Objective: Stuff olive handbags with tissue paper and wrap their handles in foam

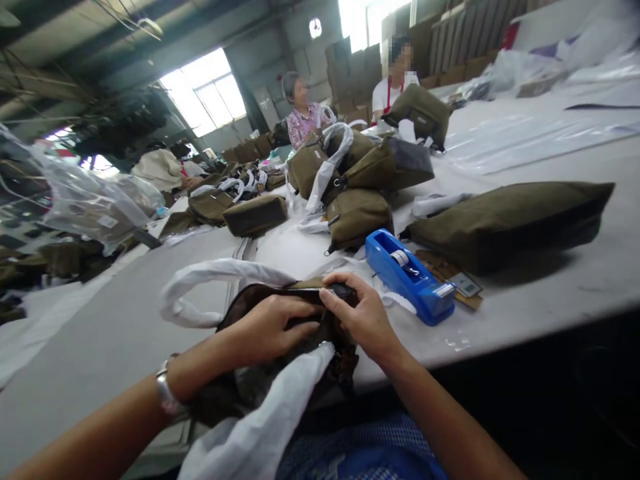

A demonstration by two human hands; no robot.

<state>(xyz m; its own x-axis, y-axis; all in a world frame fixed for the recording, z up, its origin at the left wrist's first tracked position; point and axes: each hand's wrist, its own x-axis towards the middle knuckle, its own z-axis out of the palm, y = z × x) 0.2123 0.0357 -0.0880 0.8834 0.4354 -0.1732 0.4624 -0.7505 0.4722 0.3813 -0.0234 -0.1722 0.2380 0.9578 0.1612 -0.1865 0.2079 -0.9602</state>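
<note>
A dark olive bag (250, 377) lies at the table's near edge, its zipped top partly open. White wrapping covers its handles (215, 273). My left hand (280, 325) reaches into the opening, fingertips hidden inside the bag, so its grip cannot be made out. At the right end of the zipper, my right hand (363, 313) pinches the bag's edge between thumb and fingers. A blue tape dispenser (430, 297) stands just right of that hand, beside brown and grey tags (466, 285).
More olive bags (357, 217) with wrapped handles are piled beyond the dispenser. A large olive bag (515, 220) lies at the right on the pale table (565, 293). Two people (305, 123) are across the table. Clear plastic (95, 200) hangs at the left.
</note>
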